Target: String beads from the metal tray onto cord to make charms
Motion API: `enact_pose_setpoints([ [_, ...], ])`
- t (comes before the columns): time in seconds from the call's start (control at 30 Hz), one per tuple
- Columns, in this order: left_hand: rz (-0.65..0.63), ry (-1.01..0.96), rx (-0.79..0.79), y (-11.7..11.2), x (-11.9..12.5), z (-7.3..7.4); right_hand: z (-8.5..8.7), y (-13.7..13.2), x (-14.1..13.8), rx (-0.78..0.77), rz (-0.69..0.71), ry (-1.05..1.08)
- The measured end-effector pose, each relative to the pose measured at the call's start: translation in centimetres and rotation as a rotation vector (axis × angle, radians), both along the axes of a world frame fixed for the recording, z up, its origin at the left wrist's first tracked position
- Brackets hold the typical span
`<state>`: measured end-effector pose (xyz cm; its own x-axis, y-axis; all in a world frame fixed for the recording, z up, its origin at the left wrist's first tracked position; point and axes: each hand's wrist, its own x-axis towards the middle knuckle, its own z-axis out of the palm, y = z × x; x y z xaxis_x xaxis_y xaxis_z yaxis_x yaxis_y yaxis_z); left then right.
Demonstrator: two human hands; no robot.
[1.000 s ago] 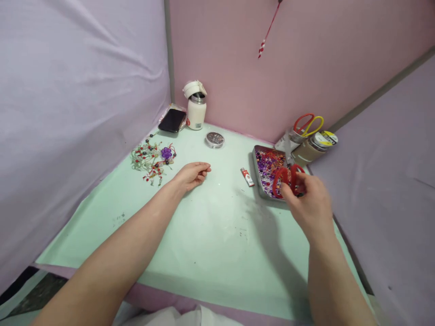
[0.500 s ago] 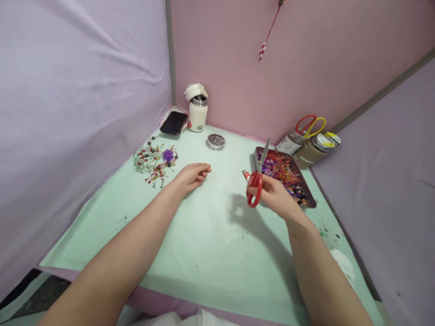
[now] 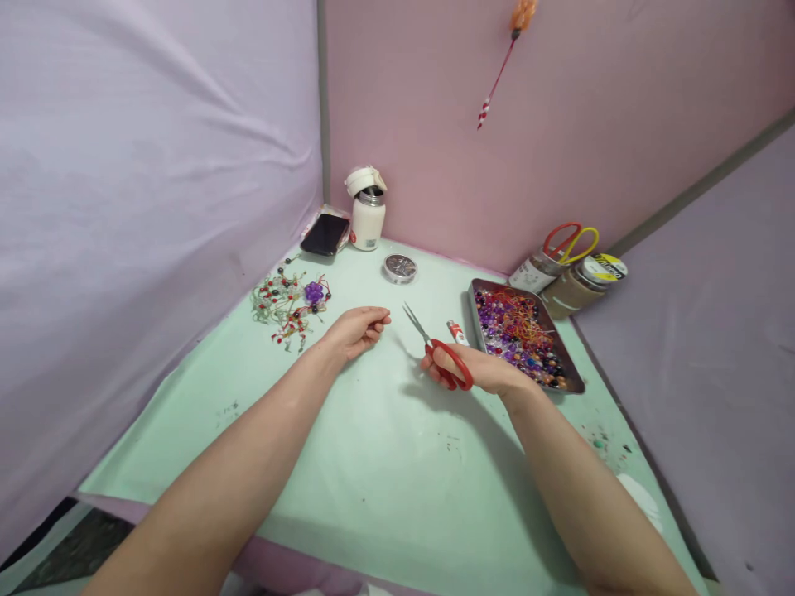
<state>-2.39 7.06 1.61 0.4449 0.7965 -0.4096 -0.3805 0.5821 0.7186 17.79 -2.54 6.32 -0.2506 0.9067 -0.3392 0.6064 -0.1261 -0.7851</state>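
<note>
Red-handled scissors are in my right hand, fingers in the handle loops. Their blades are slightly parted and point up and left toward my left hand. The fingertips of that hand are pinched together just above the table; whatever is between them is too small to make out. A red and white lighter lies just beyond my right hand. Right of it, a metal tray holds many purple, black and orange beads and tangled red and orange cords. A round clear case sits beyond my left hand.
Beaded strings with a purple bead cluster lie at the left. A phone and an open white bottle stand at the back. Two jars are behind the tray, one holding scissors. A cord ornament hangs ahead.
My right hand has turned and moved left, swinging the scissors from upright near the tray to pointing at my left hand. The view has tilted slightly upward.
</note>
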Motion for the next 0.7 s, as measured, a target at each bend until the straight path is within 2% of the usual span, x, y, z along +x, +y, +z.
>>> enact_pose_setpoints([
  [0.1, -0.004, 0.002, 0.005, 0.0, 0.0, 0.0, 0.1, 1.2, -0.2, -0.160, 0.094, 0.084],
  [0.43, -0.032, 0.015, 0.029, -0.3, 0.2, 0.3, -1.7, 5.0, -2.1, -0.193, -0.081, 0.136],
  [0.57, -0.041, 0.033, 0.032, -0.6, 0.3, 0.4, -2.0, 4.5, -1.8, -0.141, -0.111, 0.096],
  [0.7, -0.078, 0.058, 0.040, -1.2, 0.7, 0.7, -1.7, 2.2, -0.5, -0.008, -0.099, -0.189],
])
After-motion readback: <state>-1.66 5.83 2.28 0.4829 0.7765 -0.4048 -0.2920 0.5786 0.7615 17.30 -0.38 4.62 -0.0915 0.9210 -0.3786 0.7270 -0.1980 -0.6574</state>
